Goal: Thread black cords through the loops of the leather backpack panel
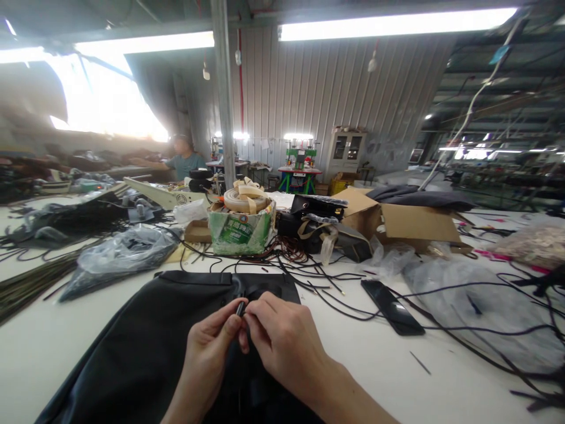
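Note:
A black garment [150, 341] lies flat on the white table [57, 347] in front of me. Both my hands rest over its middle. My left hand [212, 347] pinches a small black cord tip [241, 308] between thumb and fingers. My right hand [282, 338] meets it from the right, fingers curled and pinched at the same tip. The cord below the tip is hidden behind my hands.
A black phone [392, 306] lies right of my hands among loose black cords [326, 282]. Behind stand a green box of tan strapping [242, 227], dark bags [315, 227], an open cardboard box [410, 224] and plastic bags [123, 250]. A person sits far back left [183, 158].

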Tool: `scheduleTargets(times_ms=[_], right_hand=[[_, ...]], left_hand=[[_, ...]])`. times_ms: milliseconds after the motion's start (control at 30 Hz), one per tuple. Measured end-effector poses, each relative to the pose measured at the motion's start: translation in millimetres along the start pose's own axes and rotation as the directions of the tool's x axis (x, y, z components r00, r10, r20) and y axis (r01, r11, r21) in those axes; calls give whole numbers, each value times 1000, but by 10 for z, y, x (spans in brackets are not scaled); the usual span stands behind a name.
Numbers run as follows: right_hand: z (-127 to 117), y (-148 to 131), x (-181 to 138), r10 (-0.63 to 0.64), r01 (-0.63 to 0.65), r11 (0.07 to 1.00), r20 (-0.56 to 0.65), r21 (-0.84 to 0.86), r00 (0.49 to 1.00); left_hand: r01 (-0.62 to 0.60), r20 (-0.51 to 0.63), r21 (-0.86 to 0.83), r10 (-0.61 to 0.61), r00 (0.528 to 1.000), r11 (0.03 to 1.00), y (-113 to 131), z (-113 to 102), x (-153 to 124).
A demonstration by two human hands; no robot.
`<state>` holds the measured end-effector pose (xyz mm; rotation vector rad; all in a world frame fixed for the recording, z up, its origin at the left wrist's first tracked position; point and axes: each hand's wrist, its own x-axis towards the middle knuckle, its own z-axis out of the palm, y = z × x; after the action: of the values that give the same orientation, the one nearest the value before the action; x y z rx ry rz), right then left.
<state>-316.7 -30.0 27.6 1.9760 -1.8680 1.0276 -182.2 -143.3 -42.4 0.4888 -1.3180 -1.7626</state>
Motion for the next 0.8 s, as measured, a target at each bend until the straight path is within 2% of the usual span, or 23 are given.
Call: scheduleTargets(times_ms=[800], right_hand=[[1,-13,-1,13,-13,1000,-25,7,1000]], left_hand=[[-1,-1,21,1,1000,1000,-13,-15,-5]])
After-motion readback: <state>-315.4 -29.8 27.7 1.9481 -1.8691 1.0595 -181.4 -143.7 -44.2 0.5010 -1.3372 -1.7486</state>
